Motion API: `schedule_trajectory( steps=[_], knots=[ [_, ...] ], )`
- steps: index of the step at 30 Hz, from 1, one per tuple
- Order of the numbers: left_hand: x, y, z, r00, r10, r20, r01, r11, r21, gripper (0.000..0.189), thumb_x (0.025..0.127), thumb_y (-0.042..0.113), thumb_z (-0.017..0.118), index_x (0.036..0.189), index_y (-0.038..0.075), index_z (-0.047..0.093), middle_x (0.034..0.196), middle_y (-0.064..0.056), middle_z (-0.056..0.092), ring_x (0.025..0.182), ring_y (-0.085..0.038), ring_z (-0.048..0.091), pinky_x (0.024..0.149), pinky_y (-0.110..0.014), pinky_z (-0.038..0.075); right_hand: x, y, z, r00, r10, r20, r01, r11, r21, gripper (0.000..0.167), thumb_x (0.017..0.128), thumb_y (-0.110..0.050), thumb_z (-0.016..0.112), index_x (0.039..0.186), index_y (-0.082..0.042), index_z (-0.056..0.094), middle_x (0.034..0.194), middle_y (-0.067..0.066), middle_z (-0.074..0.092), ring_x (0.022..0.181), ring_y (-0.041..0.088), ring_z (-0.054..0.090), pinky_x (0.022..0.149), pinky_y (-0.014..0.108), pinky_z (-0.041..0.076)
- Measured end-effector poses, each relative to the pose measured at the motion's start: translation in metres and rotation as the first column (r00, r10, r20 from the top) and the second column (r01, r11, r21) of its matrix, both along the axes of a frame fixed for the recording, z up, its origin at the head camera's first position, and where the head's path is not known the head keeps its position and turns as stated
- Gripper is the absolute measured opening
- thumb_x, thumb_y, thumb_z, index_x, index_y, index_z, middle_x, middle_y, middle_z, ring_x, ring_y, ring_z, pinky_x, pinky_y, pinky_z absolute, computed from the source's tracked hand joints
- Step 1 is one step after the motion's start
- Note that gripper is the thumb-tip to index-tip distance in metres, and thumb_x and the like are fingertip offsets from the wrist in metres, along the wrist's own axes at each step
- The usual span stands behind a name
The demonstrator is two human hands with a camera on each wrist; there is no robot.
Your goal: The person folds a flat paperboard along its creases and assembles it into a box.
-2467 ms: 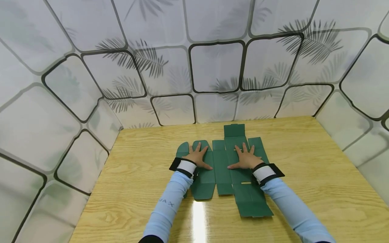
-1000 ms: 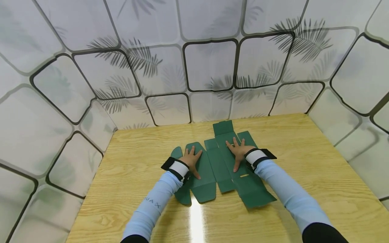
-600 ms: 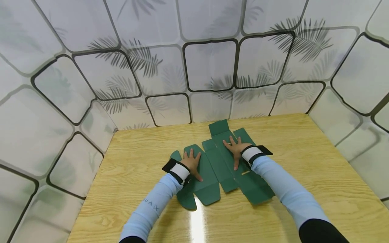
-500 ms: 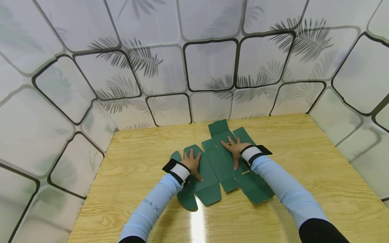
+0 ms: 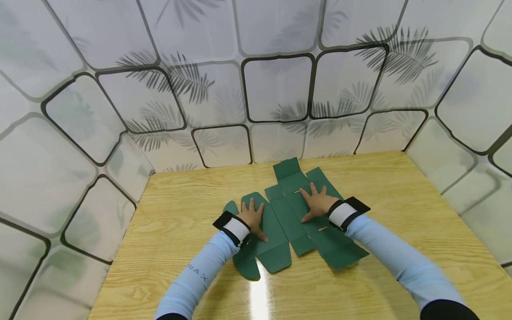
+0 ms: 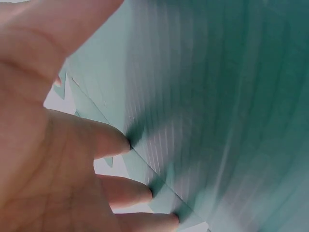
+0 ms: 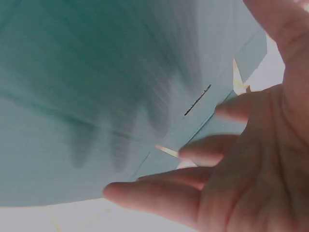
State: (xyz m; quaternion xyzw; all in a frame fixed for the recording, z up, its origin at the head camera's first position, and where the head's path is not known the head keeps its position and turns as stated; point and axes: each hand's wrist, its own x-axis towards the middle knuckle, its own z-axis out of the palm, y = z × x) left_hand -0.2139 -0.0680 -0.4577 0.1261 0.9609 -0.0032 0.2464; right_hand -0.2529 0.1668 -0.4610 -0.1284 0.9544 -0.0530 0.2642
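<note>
One green cardboard sheet (image 5: 288, 218): lying unfolded beneath both sets of fingers, reaching past the fingertips on the far side and back toward the person on the near side.
Left hand (image 5: 252, 219): resting palm down near the round-cornered end, fingers spreading apart, thumb pointing toward the right hand.
Left fingertips (image 6: 116, 140): touching down along a crease, casting shadows across ridged card.
Right hand (image 5: 320, 203): spreading fingers apart over the slotted panel; whether touching or just hovering, cannot tell.
Slots (image 5: 322, 229): showing pale, one just beside the right fingertips, another on the person's side of the right thumb.
Wristbands (image 5: 237, 229): wrapping, black and white, behind the fingers.
Light-blue sleeves (image 5: 196, 275): covering forearms behind the bands.
Wooden table (image 5: 180, 222): extending all around the fingers, bearing the sheet.
Leaf-patterned wall (image 5: 280, 89): rising beyond the fingertips.
</note>
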Motion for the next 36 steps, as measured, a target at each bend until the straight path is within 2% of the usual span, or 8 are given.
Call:
schedule_trajectory(
  steps=[3, 6, 9, 16, 25, 31, 36],
  knots=[
    [0.002, 0.0, -0.001, 1.0, 0.006, -0.007, -0.007, 1.0, -0.016, 0.113, 0.069, 0.056, 0.082, 0.156, 0.016, 0.02, 0.161, -0.02, 0.011, 0.145, -0.045, 0.017, 0.102, -0.056, 0.043, 0.005, 0.0, -0.004, 0.998, -0.068, -0.003, 0.068, 0.997, 0.036, 0.132, 0.067, -0.071, 0.072, 0.155, -0.001, 0.004, 0.153, 0.04, -0.003, 0.131, 0.07, 0.006, 0.096, 0.074, 0.033],
    [0.005, 0.001, -0.003, 1.0, 0.011, -0.015, -0.011, 1.0, -0.029, 0.114, 0.069, 0.058, 0.081, 0.156, 0.016, 0.02, 0.161, -0.02, 0.012, 0.145, -0.045, 0.018, 0.101, -0.055, 0.045, 0.009, -0.002, -0.008, 0.996, -0.083, 0.023, 0.082, 0.994, 0.067, 0.136, 0.063, -0.075, 0.072, 0.155, -0.001, 0.004, 0.153, 0.041, 0.0, 0.132, 0.07, 0.008, 0.096, 0.075, 0.032],
    [0.007, 0.001, -0.003, 1.0, 0.009, -0.02, -0.009, 1.0, -0.027, 0.113, 0.069, 0.059, 0.08, 0.156, 0.017, 0.021, 0.16, -0.021, 0.012, 0.145, -0.045, 0.018, 0.098, -0.055, 0.046, 0.011, -0.004, -0.013, 0.996, -0.069, 0.05, 0.065, 0.995, 0.069, 0.128, 0.069, -0.069, 0.073, 0.155, -0.002, 0.007, 0.153, 0.041, 0.001, 0.132, 0.07, 0.006, 0.097, 0.076, 0.03],
    [0.008, -0.004, -0.003, 1.0, -0.014, -0.009, 0.014, 0.999, -0.039, 0.107, 0.073, 0.062, 0.075, 0.156, 0.025, 0.019, 0.16, -0.023, 0.01, 0.143, -0.05, 0.017, 0.095, -0.056, 0.048, 0.009, -0.007, -0.016, 0.998, -0.046, 0.037, 0.045, 0.999, 0.015, 0.124, 0.072, -0.061, 0.077, 0.155, -0.002, 0.006, 0.152, 0.041, -0.001, 0.131, 0.071, 0.004, 0.097, 0.077, 0.028],
    [0.01, -0.005, 0.001, 0.999, -0.04, 0.007, 0.04, 0.995, -0.091, 0.128, 0.057, 0.057, 0.088, 0.157, 0.027, 0.013, 0.159, -0.025, 0.007, 0.143, -0.051, 0.016, 0.098, -0.058, 0.045, -0.002, -0.013, -0.016, 0.997, -0.041, 0.058, 0.039, 0.998, 0.043, 0.125, 0.069, -0.059, 0.079, 0.157, -0.009, 0.004, 0.154, 0.038, -0.003, 0.136, 0.066, 0.002, 0.097, 0.077, 0.028],
    [0.02, -0.002, -0.003, 0.999, -0.039, -0.038, 0.035, 0.995, -0.094, 0.131, 0.053, 0.061, 0.087, 0.157, 0.024, 0.017, 0.158, -0.027, 0.011, 0.139, -0.055, 0.021, 0.094, -0.052, 0.05, -0.009, -0.014, -0.014, 0.996, -0.03, 0.086, 0.028, 0.999, 0.028, 0.127, 0.068, -0.057, 0.081, 0.157, -0.013, 0.002, 0.156, 0.033, -0.007, 0.138, 0.062, -0.003, 0.097, 0.079, 0.025],
    [0.028, 0.004, -0.004, 0.993, -0.097, -0.061, 0.089, 0.989, -0.118, 0.125, 0.055, 0.066, 0.083, 0.156, 0.028, 0.02, 0.158, -0.025, 0.017, 0.135, -0.057, 0.028, 0.084, -0.047, 0.056, -0.016, -0.013, -0.013, 0.994, 0.005, 0.107, -0.007, 1.0, 0.018, 0.126, 0.069, -0.051, 0.083, 0.157, -0.013, 0.001, 0.156, 0.033, -0.01, 0.139, 0.06, -0.005, 0.104, 0.075, 0.02]
  ],
)
